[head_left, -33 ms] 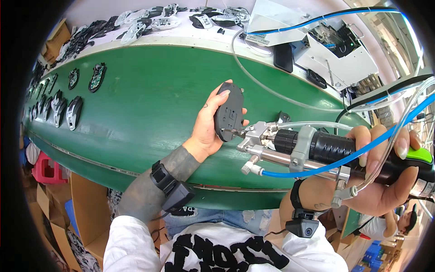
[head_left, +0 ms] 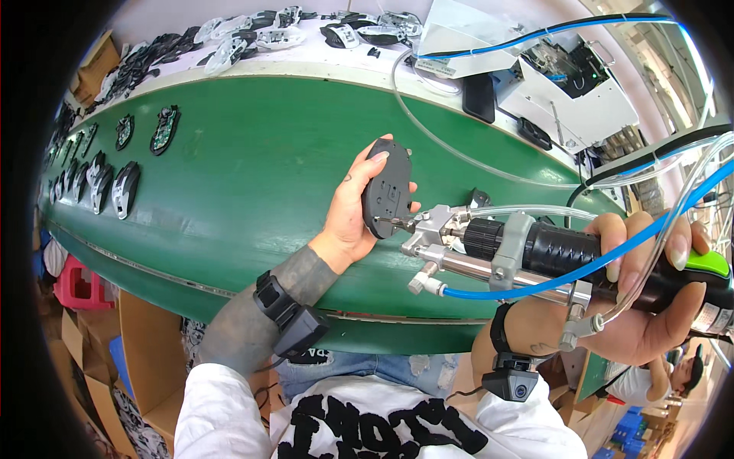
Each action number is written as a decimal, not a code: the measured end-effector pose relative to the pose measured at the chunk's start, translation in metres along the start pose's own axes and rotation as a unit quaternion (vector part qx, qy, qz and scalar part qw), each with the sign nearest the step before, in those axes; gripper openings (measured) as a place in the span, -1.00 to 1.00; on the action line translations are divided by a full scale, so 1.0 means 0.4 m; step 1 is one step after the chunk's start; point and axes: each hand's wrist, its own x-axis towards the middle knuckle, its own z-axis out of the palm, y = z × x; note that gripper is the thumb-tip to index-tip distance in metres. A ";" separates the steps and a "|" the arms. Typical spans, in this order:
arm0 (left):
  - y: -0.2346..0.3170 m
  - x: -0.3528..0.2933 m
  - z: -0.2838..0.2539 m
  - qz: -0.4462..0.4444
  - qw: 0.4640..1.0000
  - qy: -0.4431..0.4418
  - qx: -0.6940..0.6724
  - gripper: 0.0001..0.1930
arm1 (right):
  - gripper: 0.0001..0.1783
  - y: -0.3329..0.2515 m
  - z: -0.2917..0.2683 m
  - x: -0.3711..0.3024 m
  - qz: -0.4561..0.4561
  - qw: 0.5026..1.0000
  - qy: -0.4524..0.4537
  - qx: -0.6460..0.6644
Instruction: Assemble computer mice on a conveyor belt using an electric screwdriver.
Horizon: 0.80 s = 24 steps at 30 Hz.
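Observation:
A black computer mouse [head_left: 388, 182] is gripped in my left hand [head_left: 352, 210], its underside turned up and tilted toward the right. My thumb lies on its upper part, while my other fingers wrap behind it. My right hand [head_left: 642, 283] is closed round a black power screwdriver [head_left: 550, 249] with a metal nozzle and hoses fixed to its front. The bit tip [head_left: 399, 224] meets the lower end of the mouse; whether a screw sits there is too small to tell. Behind the nozzle, a small dark part [head_left: 479, 197] lies on the green belt [head_left: 267, 161].
Silver-and-black mouse shells [head_left: 125, 190] and circuit-board halves [head_left: 164, 130] stand in rows at left. A white shelf [head_left: 306, 57] holds more shells and a phone [head_left: 479, 97]. A blue hose [head_left: 535, 289] and clear tubes loop round the tool. Cardboard boxes [head_left: 153, 356] stand below; another person [head_left: 650, 375] sits at lower right.

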 end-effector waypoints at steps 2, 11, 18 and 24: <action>0.006 -0.007 -0.004 0.003 1.000 0.004 0.001 -0.49 | -0.66 -0.004 0.002 -0.005 0.008 1.000 0.010 0.007; -0.003 -0.012 0.015 0.031 0.999 -0.008 -0.019 -0.50 | -0.67 0.007 0.006 -0.001 0.006 1.000 -0.011 0.009; 0.048 0.022 -0.009 0.381 0.576 -0.020 0.723 -0.57 | -0.61 0.034 0.018 0.012 0.048 0.992 0.096 -0.063; 0.051 0.037 -0.088 0.239 0.588 -0.016 0.772 -0.52 | -0.64 -0.020 -0.012 0.010 0.121 0.984 0.085 -0.097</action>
